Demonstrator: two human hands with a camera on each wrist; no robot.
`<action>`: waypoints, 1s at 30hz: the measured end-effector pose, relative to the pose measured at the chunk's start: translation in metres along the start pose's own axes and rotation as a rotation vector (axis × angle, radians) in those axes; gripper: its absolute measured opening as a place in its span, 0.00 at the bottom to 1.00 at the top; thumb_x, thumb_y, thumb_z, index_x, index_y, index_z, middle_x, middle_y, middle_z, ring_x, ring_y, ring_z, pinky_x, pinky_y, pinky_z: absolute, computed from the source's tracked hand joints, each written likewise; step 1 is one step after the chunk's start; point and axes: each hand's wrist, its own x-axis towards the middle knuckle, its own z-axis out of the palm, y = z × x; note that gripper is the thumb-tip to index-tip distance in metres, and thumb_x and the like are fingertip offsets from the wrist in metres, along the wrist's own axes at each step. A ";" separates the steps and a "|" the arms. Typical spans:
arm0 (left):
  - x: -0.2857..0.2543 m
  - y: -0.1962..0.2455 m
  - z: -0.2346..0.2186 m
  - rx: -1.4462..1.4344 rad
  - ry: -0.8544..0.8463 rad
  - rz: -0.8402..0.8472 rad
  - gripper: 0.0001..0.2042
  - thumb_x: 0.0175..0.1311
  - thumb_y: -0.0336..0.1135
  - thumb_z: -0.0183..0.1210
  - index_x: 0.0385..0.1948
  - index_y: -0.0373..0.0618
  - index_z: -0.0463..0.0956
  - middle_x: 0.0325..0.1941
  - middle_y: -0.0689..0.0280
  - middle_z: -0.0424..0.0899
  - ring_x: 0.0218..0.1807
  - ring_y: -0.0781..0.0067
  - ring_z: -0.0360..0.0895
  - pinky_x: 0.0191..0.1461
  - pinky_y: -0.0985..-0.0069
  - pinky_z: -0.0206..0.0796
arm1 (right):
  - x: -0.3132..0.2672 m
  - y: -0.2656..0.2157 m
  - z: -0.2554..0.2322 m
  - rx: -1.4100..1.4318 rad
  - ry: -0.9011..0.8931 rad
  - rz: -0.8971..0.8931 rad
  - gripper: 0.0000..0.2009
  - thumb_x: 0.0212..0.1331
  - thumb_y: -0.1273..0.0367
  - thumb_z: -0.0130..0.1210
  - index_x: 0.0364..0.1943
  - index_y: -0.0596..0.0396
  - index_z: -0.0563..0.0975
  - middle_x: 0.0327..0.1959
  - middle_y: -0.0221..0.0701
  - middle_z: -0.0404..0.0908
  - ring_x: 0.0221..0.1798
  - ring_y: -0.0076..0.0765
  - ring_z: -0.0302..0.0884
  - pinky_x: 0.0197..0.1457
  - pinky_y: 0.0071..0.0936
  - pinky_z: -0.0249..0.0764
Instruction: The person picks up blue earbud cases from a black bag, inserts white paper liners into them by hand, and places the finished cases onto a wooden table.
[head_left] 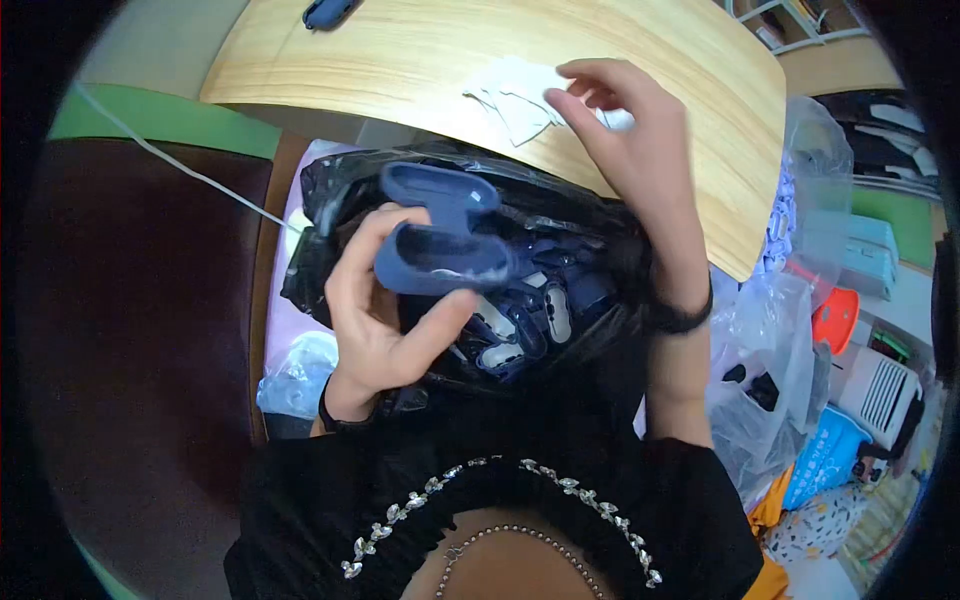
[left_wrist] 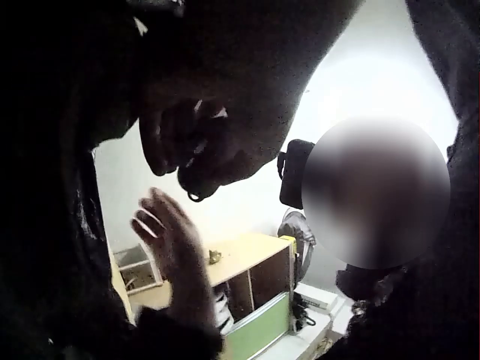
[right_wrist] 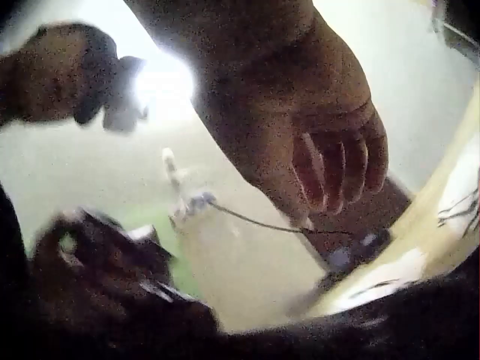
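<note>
My left hand (head_left: 375, 320) grips a dark blue hinged case (head_left: 440, 262), shaped like an earbud case, between thumb and fingers. Its lid stands lifted away from the hollow lower half. In the left wrist view the case is a dark outline with a small ring (left_wrist: 196, 197) hanging from it. Above the table edge, my right hand (head_left: 640, 130) has thumb and fingers bent and apart, with nothing seen between them. White thin sheets (head_left: 510, 100) lie on the table just left of its fingertips. Beneath my left hand, several similar cases (head_left: 557, 312) fill a black plastic bag (head_left: 335, 180).
The wooden table (head_left: 400, 60) extends ahead, with another dark blue case (head_left: 328, 12) at its far left. A white cord (head_left: 170, 147) runs on the left over a brown panel (head_left: 150, 300). Clear plastic bags (head_left: 770, 330) and a blue bag (head_left: 828, 455) crowd the right side.
</note>
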 end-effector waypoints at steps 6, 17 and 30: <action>-0.002 -0.003 -0.009 -0.561 -0.064 -0.290 0.30 0.42 0.42 0.55 0.47 0.30 0.68 0.43 0.59 0.75 0.45 0.70 0.72 0.51 0.78 0.61 | 0.025 0.037 0.029 -0.212 -0.278 0.003 0.10 0.48 0.67 0.60 0.32 0.58 0.81 0.32 0.41 0.79 0.36 0.47 0.77 0.43 0.37 0.74; 0.003 -0.012 -0.007 -0.717 -0.125 -0.331 0.27 0.46 0.41 0.47 0.48 0.29 0.69 0.43 0.56 0.78 0.43 0.70 0.74 0.50 0.78 0.63 | 0.026 0.033 0.029 -0.221 -0.332 -0.029 0.10 0.51 0.65 0.57 0.30 0.57 0.82 0.31 0.40 0.79 0.35 0.47 0.78 0.43 0.37 0.74; 0.019 -0.003 0.001 -1.061 -0.160 -0.500 0.24 0.57 0.47 0.36 0.35 0.30 0.70 0.20 0.63 0.68 0.21 0.73 0.62 0.27 0.76 0.57 | 0.012 -0.014 -0.016 -0.043 0.372 -0.087 0.06 0.52 0.70 0.56 0.31 0.58 0.81 0.28 0.35 0.81 0.31 0.35 0.79 0.37 0.29 0.74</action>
